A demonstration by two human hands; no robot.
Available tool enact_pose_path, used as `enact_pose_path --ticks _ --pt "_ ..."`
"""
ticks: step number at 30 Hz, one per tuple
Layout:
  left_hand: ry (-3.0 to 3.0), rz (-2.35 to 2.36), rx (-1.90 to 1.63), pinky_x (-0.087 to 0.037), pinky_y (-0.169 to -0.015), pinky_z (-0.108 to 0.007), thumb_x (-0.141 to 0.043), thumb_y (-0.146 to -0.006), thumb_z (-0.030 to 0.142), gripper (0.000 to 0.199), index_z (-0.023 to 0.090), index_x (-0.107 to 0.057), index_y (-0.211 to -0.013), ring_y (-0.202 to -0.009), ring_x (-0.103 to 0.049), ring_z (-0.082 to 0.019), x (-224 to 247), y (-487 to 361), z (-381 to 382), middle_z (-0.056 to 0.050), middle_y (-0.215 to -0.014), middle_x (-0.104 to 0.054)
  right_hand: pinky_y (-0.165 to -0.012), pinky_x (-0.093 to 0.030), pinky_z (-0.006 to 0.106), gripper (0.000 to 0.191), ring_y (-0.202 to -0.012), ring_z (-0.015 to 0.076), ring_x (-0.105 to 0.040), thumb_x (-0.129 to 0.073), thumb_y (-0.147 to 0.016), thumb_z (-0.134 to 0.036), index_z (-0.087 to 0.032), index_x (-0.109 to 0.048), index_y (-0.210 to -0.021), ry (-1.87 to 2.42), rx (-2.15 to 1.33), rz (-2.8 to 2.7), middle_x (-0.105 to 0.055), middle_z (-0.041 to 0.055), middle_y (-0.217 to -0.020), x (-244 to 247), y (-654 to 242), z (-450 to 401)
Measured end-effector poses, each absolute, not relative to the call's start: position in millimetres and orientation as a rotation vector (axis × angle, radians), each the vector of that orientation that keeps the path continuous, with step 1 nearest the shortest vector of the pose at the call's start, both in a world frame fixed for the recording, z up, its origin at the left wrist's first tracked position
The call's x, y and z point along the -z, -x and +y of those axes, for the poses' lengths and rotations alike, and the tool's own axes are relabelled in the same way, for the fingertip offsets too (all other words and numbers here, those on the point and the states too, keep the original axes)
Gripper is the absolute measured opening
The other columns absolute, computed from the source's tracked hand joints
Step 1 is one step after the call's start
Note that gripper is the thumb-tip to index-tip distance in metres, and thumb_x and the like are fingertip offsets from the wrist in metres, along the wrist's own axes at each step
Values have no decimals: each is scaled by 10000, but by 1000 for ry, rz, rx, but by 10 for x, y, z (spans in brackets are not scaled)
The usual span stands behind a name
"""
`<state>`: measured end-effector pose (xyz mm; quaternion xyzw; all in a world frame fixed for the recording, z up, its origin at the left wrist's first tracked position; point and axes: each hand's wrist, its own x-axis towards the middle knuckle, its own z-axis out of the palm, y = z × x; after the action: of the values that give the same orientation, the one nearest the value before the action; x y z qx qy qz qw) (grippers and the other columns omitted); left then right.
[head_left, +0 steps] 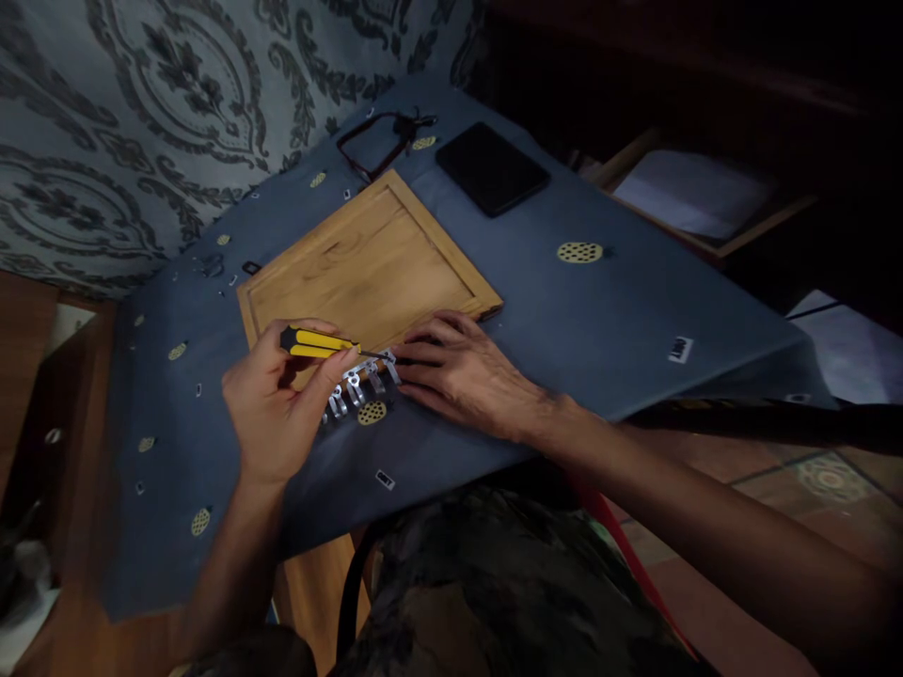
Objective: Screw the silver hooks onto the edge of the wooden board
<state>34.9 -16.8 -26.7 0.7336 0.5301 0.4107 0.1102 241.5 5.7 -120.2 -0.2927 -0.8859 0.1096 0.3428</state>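
Observation:
My left hand is closed around the yellow and black handle of a screwdriver. Its thin shaft points right, with the tip close to the end of a silver metal hook rail. Several curved hooks hang from that rail along the near edge of a wooden board with a raised frame. My right hand lies over the board's near right corner, fingers stretched out and slightly apart, fingertips touching the rail's end beside the screwdriver tip. The thumb of my right hand is hidden.
A blue cloth with pineapple prints covers the table. Behind the board lie a black tablet-like slab and a pair of glasses. A small dark ring-shaped piece sits by the board's left corner. A patterned curtain hangs behind.

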Motion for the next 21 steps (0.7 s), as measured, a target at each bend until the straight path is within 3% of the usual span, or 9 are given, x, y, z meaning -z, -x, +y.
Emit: enact_pose_path --ticks 15,21 --pt "-2195 1547 -1056 -578 -739 -219 -763 -857 315 168 239 -686 -984 -785 -711 -109 245 -371 -153 28 -924 -741 -1037 -364 484 227 -1138 252 -574 -530 -1015 -299 -242 -741 -1079 780 -287 -2321 -754 21 -1188 1209 -2406 57" --pt "-1936 1375 -1214 -579 -829 -260 -723 -873 227 125 207 -645 -969 -887 -705 -138 293 -498 -91 -8 -941 -710 -1033 -360 484 222 -1141 249 -575 -531 -1017 -305 -258 -738 -1084 780 -298 -2318 -757 24 -1178 1199 -2408 59"
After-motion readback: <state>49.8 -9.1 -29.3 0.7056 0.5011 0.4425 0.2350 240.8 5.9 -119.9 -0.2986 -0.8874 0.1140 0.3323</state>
